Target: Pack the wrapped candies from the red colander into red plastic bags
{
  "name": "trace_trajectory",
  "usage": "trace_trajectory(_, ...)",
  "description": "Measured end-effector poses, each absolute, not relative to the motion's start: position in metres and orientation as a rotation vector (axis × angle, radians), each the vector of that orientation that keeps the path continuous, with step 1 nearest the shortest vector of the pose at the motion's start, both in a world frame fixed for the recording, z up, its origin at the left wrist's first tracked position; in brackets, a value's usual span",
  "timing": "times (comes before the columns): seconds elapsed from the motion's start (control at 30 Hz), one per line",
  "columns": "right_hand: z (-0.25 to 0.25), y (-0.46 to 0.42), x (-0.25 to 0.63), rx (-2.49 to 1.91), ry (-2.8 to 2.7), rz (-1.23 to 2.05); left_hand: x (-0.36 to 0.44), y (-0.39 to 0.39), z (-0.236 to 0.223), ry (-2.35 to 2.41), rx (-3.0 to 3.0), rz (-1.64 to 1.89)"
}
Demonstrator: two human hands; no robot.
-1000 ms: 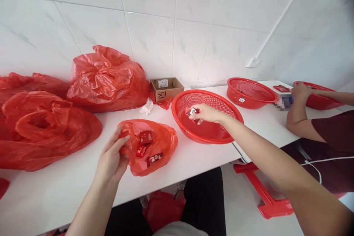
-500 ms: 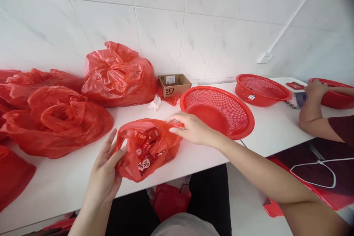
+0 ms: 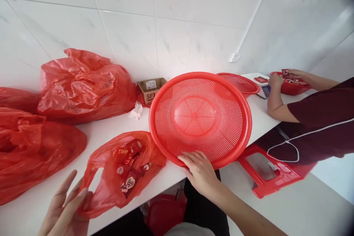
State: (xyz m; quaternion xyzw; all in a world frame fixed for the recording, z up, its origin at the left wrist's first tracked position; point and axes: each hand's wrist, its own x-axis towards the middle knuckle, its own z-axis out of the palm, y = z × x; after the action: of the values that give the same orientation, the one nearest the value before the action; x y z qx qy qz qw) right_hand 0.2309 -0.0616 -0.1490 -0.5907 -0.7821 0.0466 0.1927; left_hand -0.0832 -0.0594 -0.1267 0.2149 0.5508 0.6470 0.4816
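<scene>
A red plastic bag [image 3: 107, 195] lies with its mouth open on the white table, several dark-red printed packets [image 3: 132, 171] inside it. At its left end, my left hand [image 3: 68, 206] pinches the handle loop between thumb and fingers, with some other fingers stretched out. My right hand [image 3: 200, 173] grips the near rim of a round red perforated plastic basket [image 3: 226, 118], fingers over the edge and thumb outside. The basket tilts toward me, so its mesh bottom shows, and its left rim meets the bag.
Large stuffed red bags [image 3: 88, 84] crowd the left side. Behind are an open cardboard box [image 3: 151, 90] and crumpled tissue [image 3: 136, 111]. Another red basket [image 3: 245, 83] stands behind mine. At right, a co-worker's hands [image 3: 293, 75] work over a filled red basket [image 3: 295, 87]; a red stool [image 3: 265, 180] is below.
My right hand has left the bag's edge and taken the basket's rim. The basket has tipped up toward me. My view has swung right; my left hand still holds the bag.
</scene>
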Motion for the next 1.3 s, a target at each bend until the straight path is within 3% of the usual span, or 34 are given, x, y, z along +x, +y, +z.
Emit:
trace_trajectory(0.4, -0.106, -0.034, 0.267, -1.648, -2.058, -0.048, -0.080, -0.073, -0.128, 1.484, 0.563, 1.520)
trace_trajectory(0.6, -0.107, -0.044, 0.212, -1.202, -1.923, 0.210, -0.069, -0.076, -0.134, 1.516, 0.764, 1.375)
trace_trajectory(0.83, -0.144, -0.014, 0.168, -1.367, -2.084, 0.433, -0.090, -0.074, -0.124, 1.457, 0.630, 1.546)
trace_trajectory(1.03, -0.037, 0.024, 0.187, -0.963, -1.778, 0.394, -0.105, -0.034, -0.038, 1.274, 0.745, 2.172)
trace_trajectory(1.13, 0.006, 0.048, 0.187, -0.932, -1.610, 0.383, -0.093, -0.012, -0.009, 1.188, 0.790, 2.078)
trace_trajectory(1.3, 0.022, 0.067, 0.181, -0.850, -1.685, 0.482, -0.070, 0.000, 0.003, 0.996, 1.077, 1.890)
